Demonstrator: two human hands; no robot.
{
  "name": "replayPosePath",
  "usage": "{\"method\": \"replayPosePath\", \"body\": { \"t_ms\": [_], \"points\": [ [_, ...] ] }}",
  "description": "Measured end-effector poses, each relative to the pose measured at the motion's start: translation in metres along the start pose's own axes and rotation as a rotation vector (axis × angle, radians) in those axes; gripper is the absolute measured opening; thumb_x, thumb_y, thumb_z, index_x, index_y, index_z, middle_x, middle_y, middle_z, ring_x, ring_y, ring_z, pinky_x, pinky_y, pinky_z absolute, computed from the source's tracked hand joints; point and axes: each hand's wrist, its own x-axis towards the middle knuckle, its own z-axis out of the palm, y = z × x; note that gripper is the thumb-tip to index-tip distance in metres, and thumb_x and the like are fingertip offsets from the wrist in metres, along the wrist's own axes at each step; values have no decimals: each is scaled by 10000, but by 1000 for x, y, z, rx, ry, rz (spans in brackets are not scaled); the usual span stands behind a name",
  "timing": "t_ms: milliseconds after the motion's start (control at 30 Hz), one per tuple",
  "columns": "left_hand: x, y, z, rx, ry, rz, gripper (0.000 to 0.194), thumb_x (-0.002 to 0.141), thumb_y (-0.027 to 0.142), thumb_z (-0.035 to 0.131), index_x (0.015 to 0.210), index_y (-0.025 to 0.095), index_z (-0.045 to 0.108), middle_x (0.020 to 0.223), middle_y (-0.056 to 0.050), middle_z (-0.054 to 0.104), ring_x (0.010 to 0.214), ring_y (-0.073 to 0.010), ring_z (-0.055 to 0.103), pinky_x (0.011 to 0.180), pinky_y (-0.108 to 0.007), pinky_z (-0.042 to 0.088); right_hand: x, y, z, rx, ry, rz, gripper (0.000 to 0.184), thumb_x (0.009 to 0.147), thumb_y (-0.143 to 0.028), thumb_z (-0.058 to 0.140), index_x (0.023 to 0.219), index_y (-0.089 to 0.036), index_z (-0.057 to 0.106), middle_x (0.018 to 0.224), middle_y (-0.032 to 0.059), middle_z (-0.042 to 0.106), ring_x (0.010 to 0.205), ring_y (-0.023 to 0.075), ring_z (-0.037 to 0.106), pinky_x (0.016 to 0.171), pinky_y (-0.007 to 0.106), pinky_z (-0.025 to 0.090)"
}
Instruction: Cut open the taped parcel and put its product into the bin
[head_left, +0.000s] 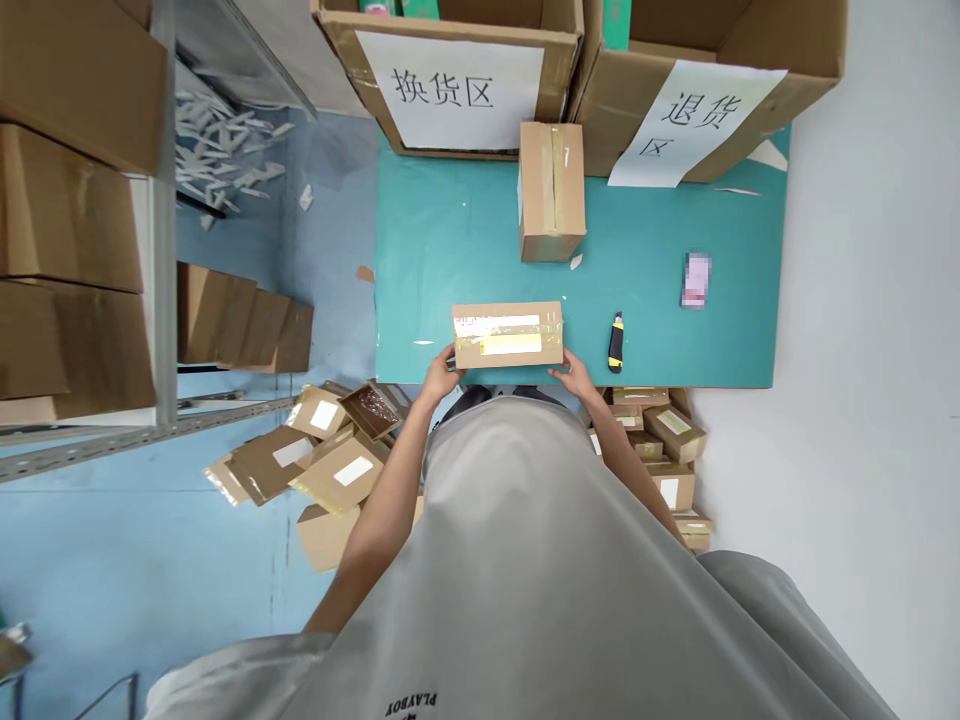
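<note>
A small taped cardboard box [508, 357] lies near the front edge of the green table, with a yellow strip and a white strip on its top. My left hand [441, 376] grips its lower left corner. At the lower right corner, my right hand [573, 375] holds the same box, fingers curled against its side. Some fingertips are hidden behind the box's edges. To the right of my right hand lies a black and yellow utility knife [616, 345]. A second, taller taped carton [536, 190] stands farther back on the table.
Two large open cartons, a left one [371, 95] and a right one [780, 110], with paper signs stand at the table's [442, 230] back. A blurred pink item [696, 280] lies at right. Parcels [341, 470] are piled on the floor at left, more [667, 485] at right. Shelved boxes [75, 210] line the left.
</note>
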Motion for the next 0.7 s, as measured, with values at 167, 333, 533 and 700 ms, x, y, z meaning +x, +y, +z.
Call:
{"method": "replayPosePath", "body": {
  "t_ms": [167,333,533,700],
  "points": [
    [8,11,9,97,11,42,629,651,241,751,1269,133,788,1274,-172,836,1236,-403,780,1173,-550,599,3,-9,16,-24,61,-18,653,817,-548,828,1368,-199,802,1456,154,800,1404,402,718,1253,611,543],
    [12,22,-4,95,-65,21,660,636,233,778,1281,92,775,1301,-214,822,1245,-415,773,1161,-533,606,1,-23,7,-53,27,5,650,749,-586,922,1271,-207,836,1445,145,809,1398,415,719,1214,625,579],
    [8,40,-17,62,-221,40,992,551,349,1012,1442,56,692,1487,-254,740,1371,-418,708,1195,-507,591,-6,-44,-3,-13,-123,58,782,781,-691,933,1377,-199,810,1480,148,793,1389,417,739,1228,602,584],
    [8,51,-11,15,-131,89,874,761,583,943,1439,80,716,1492,-218,748,1382,-398,705,1222,-526,569,4,-46,-3,-93,-108,8,797,901,-833,748,1369,-189,793,1469,153,799,1421,400,728,1272,572,539]
  ]
}}
